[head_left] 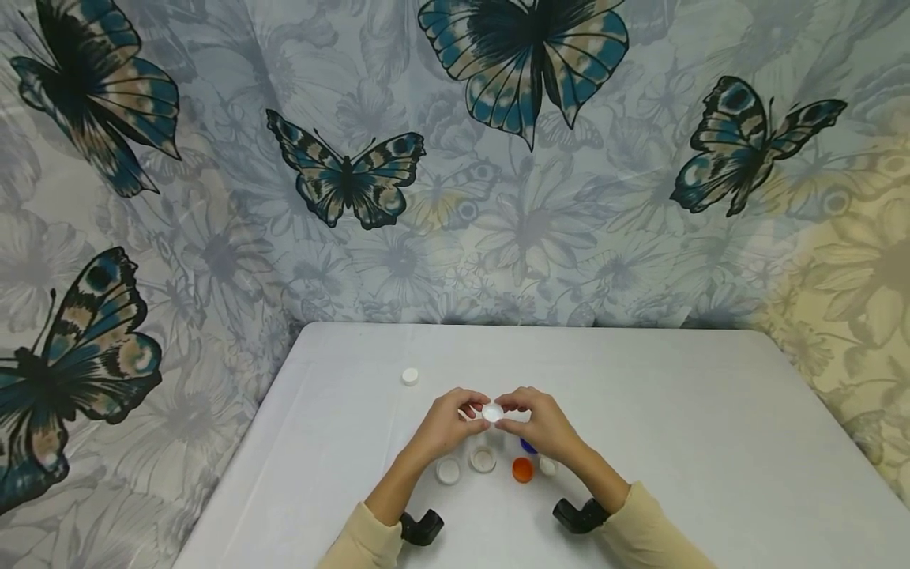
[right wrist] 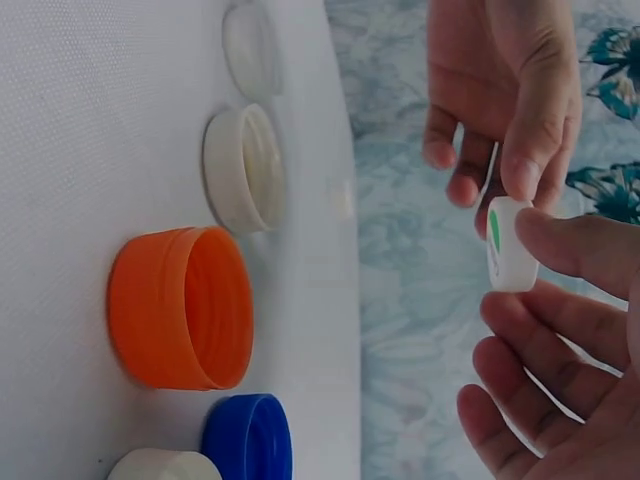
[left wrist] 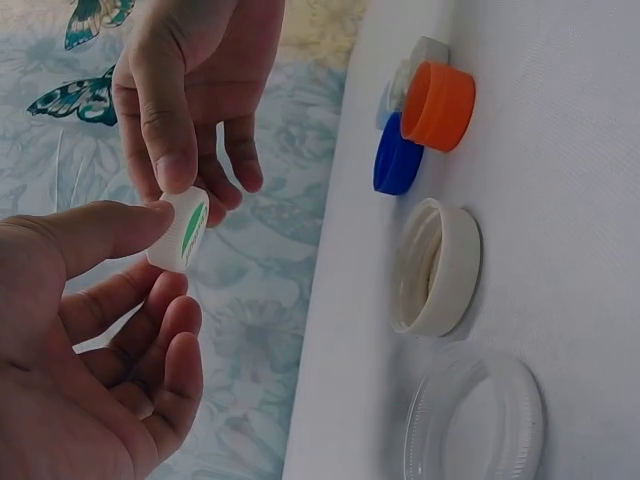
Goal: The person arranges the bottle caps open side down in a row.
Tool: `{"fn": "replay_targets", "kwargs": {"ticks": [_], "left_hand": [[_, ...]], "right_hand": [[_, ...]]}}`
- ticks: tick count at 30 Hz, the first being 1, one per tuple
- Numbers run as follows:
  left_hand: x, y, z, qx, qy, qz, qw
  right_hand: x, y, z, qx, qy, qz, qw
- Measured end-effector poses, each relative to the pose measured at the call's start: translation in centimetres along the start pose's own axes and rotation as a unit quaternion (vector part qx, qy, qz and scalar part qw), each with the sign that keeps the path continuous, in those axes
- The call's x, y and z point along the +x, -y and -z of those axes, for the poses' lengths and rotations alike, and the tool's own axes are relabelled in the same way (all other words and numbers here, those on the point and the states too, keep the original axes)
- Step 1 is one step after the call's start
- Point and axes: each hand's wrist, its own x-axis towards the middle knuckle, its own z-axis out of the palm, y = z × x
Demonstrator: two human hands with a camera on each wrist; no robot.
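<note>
Between both hands, above the table, is a small white bottle cap (left wrist: 182, 232) with green print on its flat top. My left hand (head_left: 453, 423) pinches one side of it between thumb and fingers. The opposite side is pinched by my right hand (head_left: 538, 424), its other fingers loosely bent. Below the hands lie a clear lid (left wrist: 478, 420), a cream lid (left wrist: 448, 268), an orange cap (right wrist: 180, 310) and a blue cap (right wrist: 250, 440). A white cap (right wrist: 165, 467) sits next to the blue one, partly cut off in the right wrist view.
Another white cap (head_left: 410, 377) lies apart, farther back to the left on the white table (head_left: 675, 411). Black wrist-worn devices (head_left: 424, 528) sit under both forearms. A butterfly-patterned cloth (head_left: 498, 237) hangs behind the table's back edge.
</note>
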Motion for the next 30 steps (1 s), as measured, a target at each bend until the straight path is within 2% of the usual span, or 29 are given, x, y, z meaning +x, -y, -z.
{"fn": "replay_targets", "kwargs": {"ticks": [6, 14, 20, 30], "left_hand": [[-0.3, -0.3, -0.1, -0.011, -0.005, 0.006, 0.9999], [-0.5, -1.0, 0.1, -0.031, -0.024, -0.005, 0.9992], [-0.6, -0.9, -0.1, -0.041, -0.039, 0.000, 0.9984], [-0.7, -0.7, -0.1, -0.050, -0.043, -0.004, 0.9978]], "right_hand": [[-0.4, 0.1, 0.0, 0.018, -0.019, -0.002, 0.9996], [-0.5, 0.5, 0.2, 0.024, -0.049, 0.012, 0.9984], [-0.6, 0.4, 0.0, 0.017, -0.062, 0.034, 0.9974], [-0.6, 0.2, -0.3, 0.007, -0.076, 0.052, 0.9957]]}}
